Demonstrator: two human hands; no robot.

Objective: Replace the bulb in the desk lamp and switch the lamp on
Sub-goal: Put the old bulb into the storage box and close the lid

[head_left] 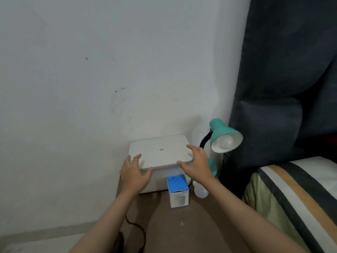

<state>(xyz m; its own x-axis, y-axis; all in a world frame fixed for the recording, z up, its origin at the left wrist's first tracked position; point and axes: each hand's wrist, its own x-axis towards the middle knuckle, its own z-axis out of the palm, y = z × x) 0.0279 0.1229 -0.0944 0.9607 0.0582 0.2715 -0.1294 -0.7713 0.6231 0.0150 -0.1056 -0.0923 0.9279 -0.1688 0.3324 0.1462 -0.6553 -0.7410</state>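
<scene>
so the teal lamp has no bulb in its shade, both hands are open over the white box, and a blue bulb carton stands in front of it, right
Not quite: the teal lamp does have a bulb in its shade, as the head view shows. The rest holds: the left hand and right hand are open over the white box, and the blue bulb carton stands in front of it.

Single head-worn wide-angle view, no second view to overlap. It looked forward and down from above and behind both forearms, facing a white wall (91,70) in a room corner. The left hand (135,172) and right hand (197,165) sat mid-frame at arm's reach, over a white box (160,150). Teal desk lamp (224,137) was right of centre, bed edge (291,198) lower right. Edges bowed from the lens.
</scene>
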